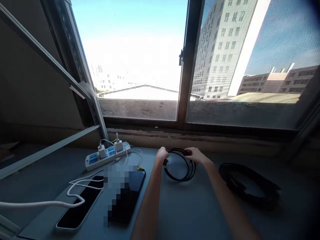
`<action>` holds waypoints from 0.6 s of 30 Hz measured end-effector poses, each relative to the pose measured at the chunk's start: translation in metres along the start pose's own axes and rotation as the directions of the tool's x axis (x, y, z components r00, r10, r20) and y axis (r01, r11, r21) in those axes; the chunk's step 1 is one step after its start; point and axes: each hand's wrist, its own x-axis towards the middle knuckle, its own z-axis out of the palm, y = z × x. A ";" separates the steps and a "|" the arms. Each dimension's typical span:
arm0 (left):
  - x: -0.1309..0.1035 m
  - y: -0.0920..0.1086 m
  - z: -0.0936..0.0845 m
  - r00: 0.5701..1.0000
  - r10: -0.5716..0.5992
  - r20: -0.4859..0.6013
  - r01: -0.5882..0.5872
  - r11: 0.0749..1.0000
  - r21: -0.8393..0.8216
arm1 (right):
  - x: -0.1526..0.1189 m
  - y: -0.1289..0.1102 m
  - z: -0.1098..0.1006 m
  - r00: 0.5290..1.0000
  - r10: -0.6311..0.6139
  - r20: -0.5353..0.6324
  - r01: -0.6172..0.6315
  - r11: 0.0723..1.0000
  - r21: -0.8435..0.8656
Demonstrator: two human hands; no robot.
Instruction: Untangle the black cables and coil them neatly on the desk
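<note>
L hand (163, 154) closed on the L side of the coiled black cable (183, 180), nr its dark plug end; R hand (196, 155) grips the upper R part of same coil, fingers curled round the strands. Coil sits btwn the two hands, toward the far edge of the worktop (185, 213), loops roughly round. To the R, well apart, a bigger black cable bundle (250, 186) lies on the worktop nr its R side.

L of the L arm: dark phone (133, 193), partly pixelated, w/ a yellow connector (140, 168) at its top end. Further L, toward the near L corner, a light-edged phone (81, 206) w/ white cable (45, 204) running over it. Beyond the phones, nr far edge, a white power strip (107, 156) w/ 2 white chargers (118, 144) plugged in. Window (132, 60) behind.
</note>
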 end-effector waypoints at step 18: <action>-0.014 0.025 0.001 0.922 0.385 0.034 -0.341 0.851 -0.400 | -0.014 -0.033 -0.012 0.991 -0.059 -0.120 0.025 0.964 -0.264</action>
